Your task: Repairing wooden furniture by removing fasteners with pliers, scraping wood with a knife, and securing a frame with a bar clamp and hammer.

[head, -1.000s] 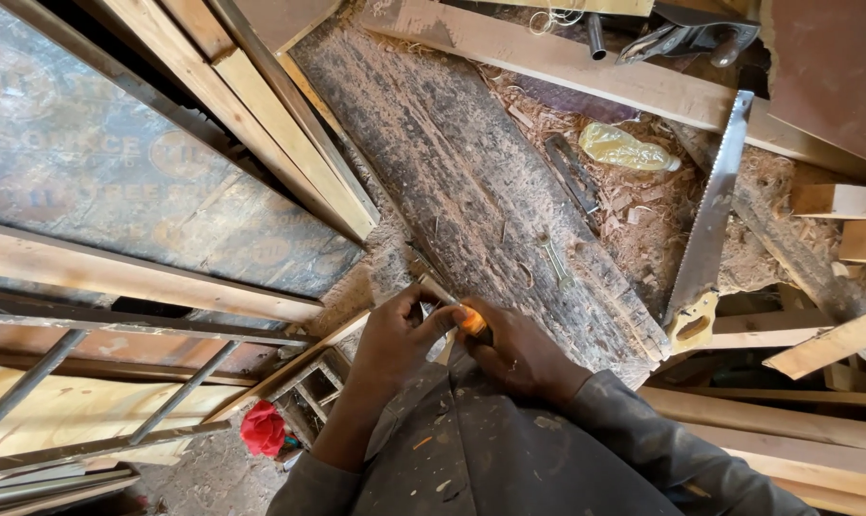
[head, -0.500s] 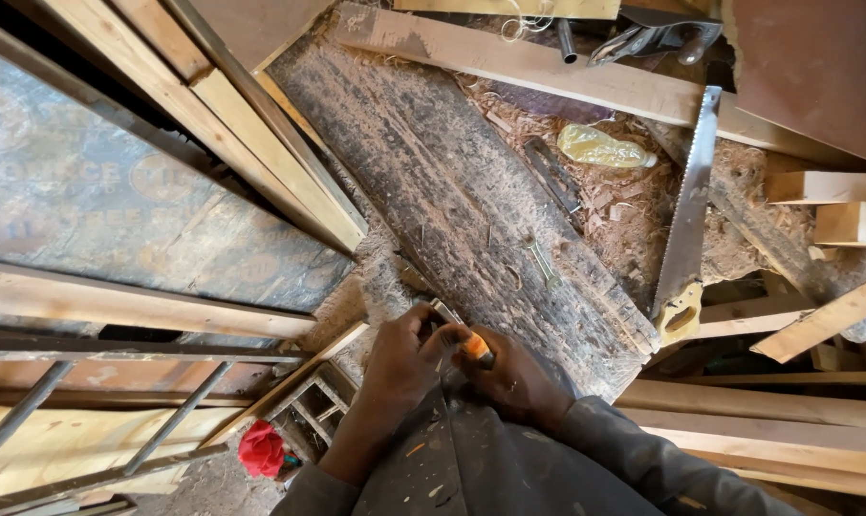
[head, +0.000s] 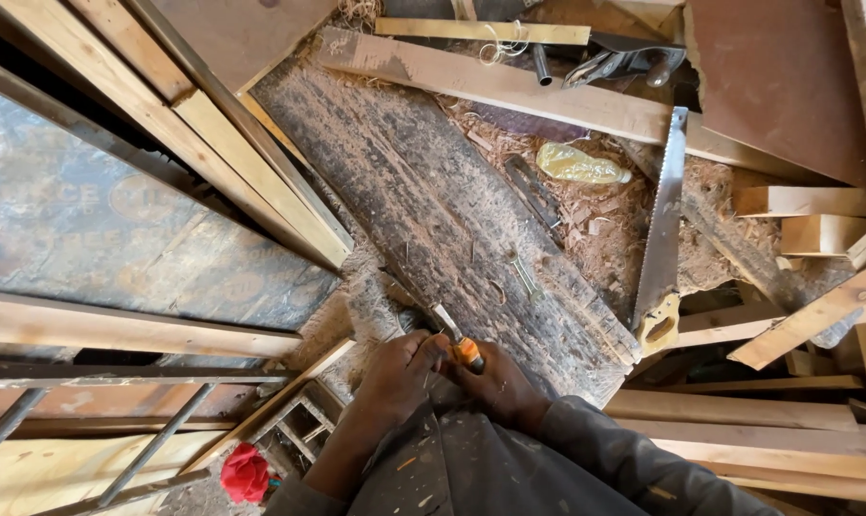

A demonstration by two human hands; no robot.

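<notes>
A chisel (head: 457, 341) with an orange handle and a steel blade points at the near end of a long, dark, weathered plank (head: 452, 215). My left hand (head: 400, 373) wraps around the tool near the blade. My right hand (head: 500, 385) grips the orange handle from the right. Both hands press together just above my grey, paint-flecked clothing. The blade tip lies against the plank's rough left edge.
A handsaw (head: 664, 229) with a yellow handle lies right of the plank on sawdust. A yellow plastic bag (head: 578, 165) and a dark plane (head: 619, 59) lie farther off. Timber battens (head: 758, 430) are stacked right; boards and a metal frame (head: 118, 420) left. A red cloth (head: 247, 473) lies below.
The view has shifted slightly. My hands stay clasped on the chisel, which now sits a little further right along the plank's near end.
</notes>
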